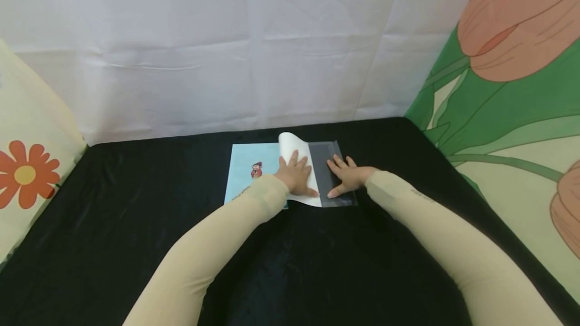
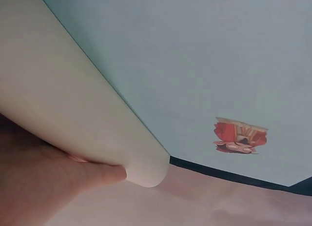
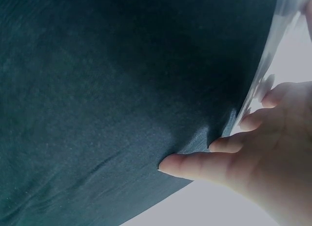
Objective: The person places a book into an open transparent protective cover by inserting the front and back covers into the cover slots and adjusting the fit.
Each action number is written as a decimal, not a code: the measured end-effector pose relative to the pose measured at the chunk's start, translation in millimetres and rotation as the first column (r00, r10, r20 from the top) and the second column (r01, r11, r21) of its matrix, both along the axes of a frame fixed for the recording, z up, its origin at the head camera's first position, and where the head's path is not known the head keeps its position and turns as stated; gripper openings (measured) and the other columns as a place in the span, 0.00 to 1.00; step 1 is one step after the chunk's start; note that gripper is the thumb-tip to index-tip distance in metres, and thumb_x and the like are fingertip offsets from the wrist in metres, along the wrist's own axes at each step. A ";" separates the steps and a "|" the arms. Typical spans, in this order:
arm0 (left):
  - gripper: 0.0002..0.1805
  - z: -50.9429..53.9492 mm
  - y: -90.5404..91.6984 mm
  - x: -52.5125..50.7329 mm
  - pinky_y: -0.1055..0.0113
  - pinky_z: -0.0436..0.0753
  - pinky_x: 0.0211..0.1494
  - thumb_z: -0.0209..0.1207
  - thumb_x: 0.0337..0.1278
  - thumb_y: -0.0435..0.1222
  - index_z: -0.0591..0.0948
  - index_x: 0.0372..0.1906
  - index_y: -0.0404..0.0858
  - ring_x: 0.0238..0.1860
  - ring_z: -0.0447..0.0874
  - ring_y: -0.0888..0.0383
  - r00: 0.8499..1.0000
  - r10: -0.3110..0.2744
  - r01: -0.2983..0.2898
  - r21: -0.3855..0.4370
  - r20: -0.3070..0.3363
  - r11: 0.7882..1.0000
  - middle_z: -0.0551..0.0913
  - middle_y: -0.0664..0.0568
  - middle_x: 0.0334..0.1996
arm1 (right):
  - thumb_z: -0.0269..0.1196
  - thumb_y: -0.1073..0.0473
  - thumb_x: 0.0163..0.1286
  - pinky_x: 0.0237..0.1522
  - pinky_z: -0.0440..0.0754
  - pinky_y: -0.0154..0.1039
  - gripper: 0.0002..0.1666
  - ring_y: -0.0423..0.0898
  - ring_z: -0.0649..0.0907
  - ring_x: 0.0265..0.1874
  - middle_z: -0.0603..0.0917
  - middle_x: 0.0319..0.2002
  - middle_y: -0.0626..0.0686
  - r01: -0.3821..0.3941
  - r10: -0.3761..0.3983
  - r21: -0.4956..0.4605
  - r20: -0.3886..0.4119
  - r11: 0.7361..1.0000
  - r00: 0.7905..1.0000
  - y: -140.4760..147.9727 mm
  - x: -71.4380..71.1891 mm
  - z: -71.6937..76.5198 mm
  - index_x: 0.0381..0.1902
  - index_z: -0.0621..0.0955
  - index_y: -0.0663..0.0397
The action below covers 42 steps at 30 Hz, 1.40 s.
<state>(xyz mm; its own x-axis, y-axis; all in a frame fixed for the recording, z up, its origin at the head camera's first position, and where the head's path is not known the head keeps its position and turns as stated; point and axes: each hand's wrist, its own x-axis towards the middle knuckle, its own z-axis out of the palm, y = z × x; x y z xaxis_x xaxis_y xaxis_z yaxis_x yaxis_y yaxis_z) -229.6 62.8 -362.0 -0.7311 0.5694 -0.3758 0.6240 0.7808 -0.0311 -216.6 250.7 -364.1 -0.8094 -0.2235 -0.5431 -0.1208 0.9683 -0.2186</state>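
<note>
On the black cloth lies a thin booklet with a light blue face (image 1: 242, 157) and a small printed figure in red (image 1: 256, 170). A white leaf (image 1: 290, 142) bends over from its right side, making a rounded fold. My left hand (image 1: 296, 177) presses flat on this leaf with its fingers spread. In the left wrist view, part of the hand (image 2: 68, 182) lies against the curved leaf. Clear plastic film (image 1: 319, 151) extends from the leaf's right edge. Over that film my right hand (image 1: 348, 177) rests with fingers spread; the film's edge (image 3: 258, 72) shows beside the fingertips in the right wrist view.
A black cloth (image 1: 136, 225) covers the table around the booklet. Behind it hangs a creased white sheet (image 1: 181, 54). Flower-printed fabric (image 1: 512, 125) hangs on the right, and more flowered fabric (image 1: 27, 175) on the left.
</note>
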 end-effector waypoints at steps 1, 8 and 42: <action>0.46 0.1 0.4 0.0 0.43 0.42 0.73 0.47 0.63 0.65 0.54 0.77 0.44 0.76 0.28 0.47 1.000 0.000 0.000 -0.001 -0.001 1.000 0.42 0.50 0.78 | 0.62 0.36 0.65 0.65 0.46 0.70 0.62 0.73 0.36 0.70 0.33 0.74 0.70 -0.001 0.001 -0.001 -0.002 1.000 1.000 0.0 0.0 0.2 0.76 0.41 0.66; 0.46 3.2 -0.2 -0.3 0.43 0.42 0.73 0.47 0.64 0.65 0.54 0.77 0.42 0.76 0.29 0.46 1.000 -0.007 0.007 0.015 0.010 1.000 0.44 0.50 0.78 | 0.62 0.37 0.66 0.65 0.46 0.70 0.62 0.73 0.36 0.70 0.34 0.74 0.70 -0.010 0.010 -0.002 -0.011 1.000 1.000 -0.3 -0.2 -1.6 0.76 0.41 0.66; 0.43 2.2 -2.8 2.9 0.44 0.42 0.73 0.45 0.63 0.66 0.54 0.77 0.50 0.76 0.26 0.42 0.999 0.024 -0.024 0.003 -0.023 1.000 0.41 0.50 0.78 | 0.61 0.37 0.67 0.65 0.45 0.71 0.61 0.75 0.36 0.70 0.33 0.74 0.71 -0.020 0.020 -0.005 -0.003 1.000 1.000 -0.9 3.1 2.3 0.75 0.41 0.68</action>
<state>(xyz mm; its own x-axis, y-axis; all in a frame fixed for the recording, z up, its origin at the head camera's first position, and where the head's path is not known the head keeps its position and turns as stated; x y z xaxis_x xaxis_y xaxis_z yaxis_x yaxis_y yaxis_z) -226.8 60.0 -359.8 -0.7533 0.5523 -0.3571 0.6040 0.7958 -0.0436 -213.5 249.8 -361.8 -0.8063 -0.2423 -0.5396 -0.1409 0.9646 -0.2227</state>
